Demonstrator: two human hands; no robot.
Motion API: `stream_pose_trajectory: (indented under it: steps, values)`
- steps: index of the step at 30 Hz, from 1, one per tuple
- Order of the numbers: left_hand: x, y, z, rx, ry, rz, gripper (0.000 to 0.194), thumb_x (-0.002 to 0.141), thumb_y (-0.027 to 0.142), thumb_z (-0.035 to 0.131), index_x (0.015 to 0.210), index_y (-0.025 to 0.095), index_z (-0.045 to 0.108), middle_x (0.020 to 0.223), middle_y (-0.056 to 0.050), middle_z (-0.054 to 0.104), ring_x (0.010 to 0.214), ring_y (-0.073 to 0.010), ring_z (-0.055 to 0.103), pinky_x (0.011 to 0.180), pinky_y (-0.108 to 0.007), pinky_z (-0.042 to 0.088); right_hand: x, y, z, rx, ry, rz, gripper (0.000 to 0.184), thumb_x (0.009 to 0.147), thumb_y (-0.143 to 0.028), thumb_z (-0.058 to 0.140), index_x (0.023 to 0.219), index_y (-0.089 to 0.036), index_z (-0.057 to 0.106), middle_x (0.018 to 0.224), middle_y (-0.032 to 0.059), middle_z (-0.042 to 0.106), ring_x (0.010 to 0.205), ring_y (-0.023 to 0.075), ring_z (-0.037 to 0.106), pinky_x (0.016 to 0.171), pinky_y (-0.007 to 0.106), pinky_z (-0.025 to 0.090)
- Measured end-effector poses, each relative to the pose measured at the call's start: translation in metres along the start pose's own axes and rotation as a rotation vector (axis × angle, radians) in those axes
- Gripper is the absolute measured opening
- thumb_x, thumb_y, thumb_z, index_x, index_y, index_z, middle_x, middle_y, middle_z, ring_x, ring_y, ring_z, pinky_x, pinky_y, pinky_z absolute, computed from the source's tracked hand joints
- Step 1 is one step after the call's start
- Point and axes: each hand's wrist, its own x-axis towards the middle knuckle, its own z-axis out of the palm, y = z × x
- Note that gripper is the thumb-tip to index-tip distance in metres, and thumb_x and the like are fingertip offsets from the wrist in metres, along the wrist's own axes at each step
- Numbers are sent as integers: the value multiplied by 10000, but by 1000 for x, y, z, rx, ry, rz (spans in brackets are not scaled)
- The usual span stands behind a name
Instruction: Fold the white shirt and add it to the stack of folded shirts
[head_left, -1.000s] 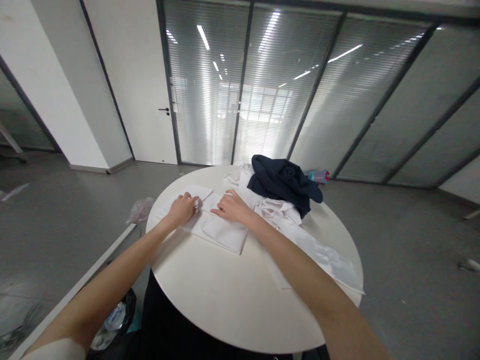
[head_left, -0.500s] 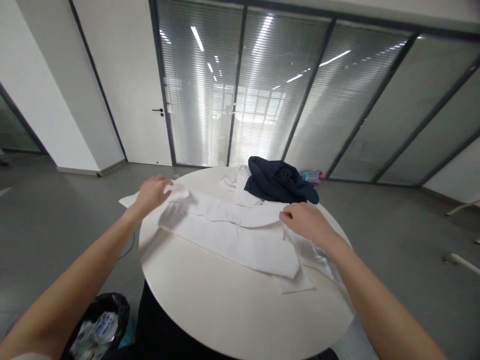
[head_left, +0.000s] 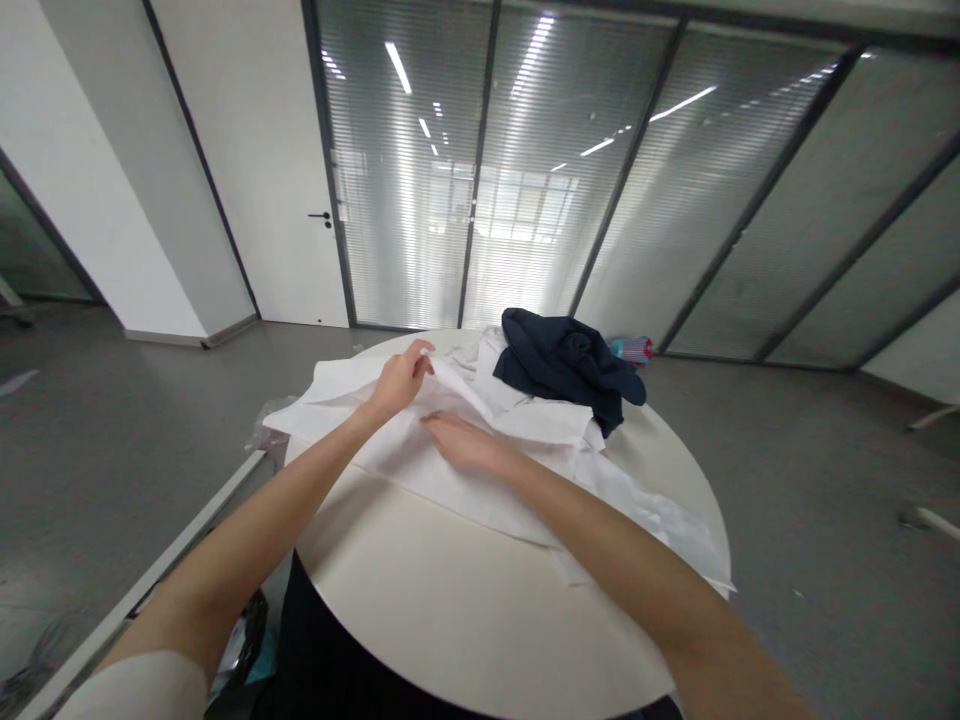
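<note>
While my hands work at the round table, a white garment lies spread across it.

In the head view, my left hand is clenched on a raised fold of the garment, thumb and fingers pinching the cloth. My right hand lies open and flat on the garment just beside that fold, grasping nothing. The garment covers the middle of the table and hangs past its left edge. On the far side, a navy garment sits bunched on more white cloth, with a small striped object just behind it. Crumpled clear plastic shows beyond the table's left edge.
</note>
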Motion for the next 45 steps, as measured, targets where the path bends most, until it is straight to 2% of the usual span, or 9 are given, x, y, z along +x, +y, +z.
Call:
stream_pose_trajectory:
  steps: [8, 13, 16, 19, 23, 29, 35, 41, 45]
  values:
    - [-35, -26, 8, -18, -486, 154, 261, 850, 416, 633, 1029, 228, 658, 1018, -67, 737, 960, -240, 693, 871, -310, 494, 29, 57, -2, -93, -4, 169, 242, 893, -234, 648, 1110, -137, 695, 1187, 135, 690, 1122, 241, 626, 983, 305, 436]
    - [-60, -23, 1, 235, -457, 264, 146, 871, 282, 605, 940, 203, 706, 1037, -107, 714, 1017, -271, 665, 991, -403, 407, 32, 55, 2, -82, 59, 213, 186, 942, -194, 541, 1001, -137, 708, 1144, 135, 700, 1082, 226, 635, 927, 281, 436]
    - [-72, -4, -31, 192, -505, 285, 152, 879, 222, 566, 804, 198, 696, 836, -67, 715, 819, -223, 676, 876, -350, 441, 31, 47, 2, -75, 109, 264, 239, 973, -166, 449, 1039, -119, 674, 1131, 174, 697, 1066, 243, 641, 908, 296, 436]
    - [-92, 15, -81, -50, -770, 234, 199, 875, 322, 599, 753, 214, 713, 691, -24, 685, 633, -173, 631, 641, -259, 441, 31, 41, -13, -12, 219, 358, 298, 1010, -205, 345, 1143, -120, 599, 1076, 187, 705, 996, 258, 658, 858, 321, 460]
    - [-112, 26, -129, -237, -1027, 24, 340, 884, 506, 590, 992, 234, 763, 712, -27, 714, 615, -174, 657, 561, -235, 459, 37, 43, -59, 151, 487, 479, 395, 1042, -251, 151, 1268, -138, 454, 1070, 165, 678, 1000, 246, 645, 832, 338, 488]
    - [-96, 13, -101, 64, -355, -98, 743, 790, 549, 674, 1429, 223, 480, 1225, -112, 666, 959, -264, 699, 814, -334, 534, 30, 32, -151, 1223, 1114, 98, 225, 996, -482, 434, 984, -259, 464, 817, -32, 609, 826, 154, 664, 748, 297, 554]
    - [-103, 20, -23, 402, -377, -12, 1244, 676, 548, 786, 1577, 86, 64, 1622, -282, 87, 1480, -450, 172, 1042, -490, 420, -28, 21, -221, 1510, 1391, -229, 180, 972, -413, 514, 885, -259, 479, 832, -41, 633, 860, 136, 701, 829, 322, 590]
    - [-113, 29, 8, 340, -428, 8, 583, 905, 332, 588, 1435, 139, 441, 1253, -196, 644, 1136, -352, 629, 943, -428, 478, -69, 71, -215, 1264, 1542, -168, 167, 974, -398, 483, 862, -276, 460, 834, -50, 612, 898, 136, 709, 910, 373, 572]
    - [-100, 31, -2, 56, -206, 84, 340, 902, 169, 454, 1216, 206, 579, 1136, -114, 667, 1076, -284, 630, 953, -424, 476, -96, 92, -176, 1063, 1481, -162, 281, 861, -519, 637, 906, -293, 477, 990, -46, 600, 1058, 153, 675, 1053, 398, 476]
